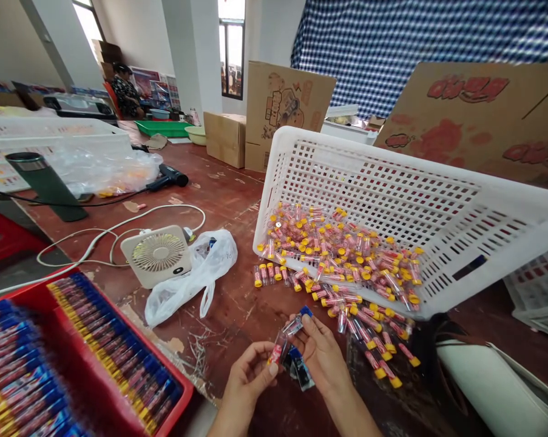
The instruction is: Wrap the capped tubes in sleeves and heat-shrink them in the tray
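Reference point: the white basket, tipped with its opening toward me. Far left of the basket, the red tray contains rows of filled tubes with yellow and blue ends. Left of the basket, and closer to it, are the upright fan and the white plastic bag. In front of the basket's left part, my left hand is nearly closed, thumb and fingers pinching the yellow-capped tube. Blue-and-black pieces lie below and between my hands. My right hand, partly curled, grips the blue-capped tube at its blue end; I cannot tell whether both tubes touch. Loose yellow-capped tubes spill from the basket's opening. The pale bag sits before its right part.
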`<state>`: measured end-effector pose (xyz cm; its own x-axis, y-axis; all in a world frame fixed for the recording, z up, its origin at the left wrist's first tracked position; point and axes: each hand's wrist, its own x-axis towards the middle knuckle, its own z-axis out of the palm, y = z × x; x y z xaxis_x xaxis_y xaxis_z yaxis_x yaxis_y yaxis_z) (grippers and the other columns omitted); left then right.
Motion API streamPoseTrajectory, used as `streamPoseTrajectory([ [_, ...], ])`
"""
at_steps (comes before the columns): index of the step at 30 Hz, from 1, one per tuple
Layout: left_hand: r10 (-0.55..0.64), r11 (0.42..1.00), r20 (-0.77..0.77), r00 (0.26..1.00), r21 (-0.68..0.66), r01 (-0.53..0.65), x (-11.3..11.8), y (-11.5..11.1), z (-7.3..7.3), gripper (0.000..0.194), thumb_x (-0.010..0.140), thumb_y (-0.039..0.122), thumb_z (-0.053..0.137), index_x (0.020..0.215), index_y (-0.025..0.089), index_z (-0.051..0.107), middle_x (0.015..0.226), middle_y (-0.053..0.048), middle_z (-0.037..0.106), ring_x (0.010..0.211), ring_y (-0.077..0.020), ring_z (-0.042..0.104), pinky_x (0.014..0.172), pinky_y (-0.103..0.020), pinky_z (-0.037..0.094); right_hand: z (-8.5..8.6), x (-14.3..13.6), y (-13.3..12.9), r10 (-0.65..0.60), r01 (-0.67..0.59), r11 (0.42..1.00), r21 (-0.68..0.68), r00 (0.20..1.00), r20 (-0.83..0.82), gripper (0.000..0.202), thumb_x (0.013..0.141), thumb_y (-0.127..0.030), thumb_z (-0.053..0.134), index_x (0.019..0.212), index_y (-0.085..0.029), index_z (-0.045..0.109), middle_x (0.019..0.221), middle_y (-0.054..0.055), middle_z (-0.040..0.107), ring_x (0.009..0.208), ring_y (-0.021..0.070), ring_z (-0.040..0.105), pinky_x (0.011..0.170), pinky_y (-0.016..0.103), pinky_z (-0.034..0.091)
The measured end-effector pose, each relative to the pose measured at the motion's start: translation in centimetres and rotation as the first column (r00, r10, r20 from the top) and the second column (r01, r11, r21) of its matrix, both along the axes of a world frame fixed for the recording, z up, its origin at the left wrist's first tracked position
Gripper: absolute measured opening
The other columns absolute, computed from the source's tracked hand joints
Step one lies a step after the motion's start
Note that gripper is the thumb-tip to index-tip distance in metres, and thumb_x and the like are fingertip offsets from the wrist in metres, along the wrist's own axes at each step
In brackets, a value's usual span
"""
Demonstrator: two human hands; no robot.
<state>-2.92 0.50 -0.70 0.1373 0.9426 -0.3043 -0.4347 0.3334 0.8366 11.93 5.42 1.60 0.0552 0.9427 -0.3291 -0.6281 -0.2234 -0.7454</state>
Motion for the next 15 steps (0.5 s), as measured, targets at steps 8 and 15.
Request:
streamPoseTrajectory([
  [8,0.079,0.997,-0.008,0.997,0.006,-0.079,0.02,0.05,-0.47,0.044,0.067,0.048,0.082,0.098,0.020,0.070,0.094,-0.005,0.071,0.084,-0.0201,0.067,0.069,-0.025,0.048,-0.01,-0.13,-0.21,-0.020,0.020,1.000,-0.012,1.000,-0.006,0.033,0.059,-0.034,0.094,0.079,-0.017,0.074,0.083,0.004,0.076,0.074,0.0178,0.070,0.068,0.029,0.058],
  [15,0.095,0.995,-0.045,0.994,0.015,-0.094,-0.13,-0.06,-0.84,0.042,0.067,0.049,0.082,0.098,0.021,0.071,0.093,-0.004,0.072,0.085,-0.0194,0.067,0.069,-0.024,0.048,-0.18,-0.54,-0.20,-0.018,0.018,0.999,-0.041,1.000,-0.011,0.035,0.056,-0.038,0.095,0.076,-0.018,0.074,0.085,0.005,0.078,0.076,0.0193,0.071,0.070,0.031,0.059],
])
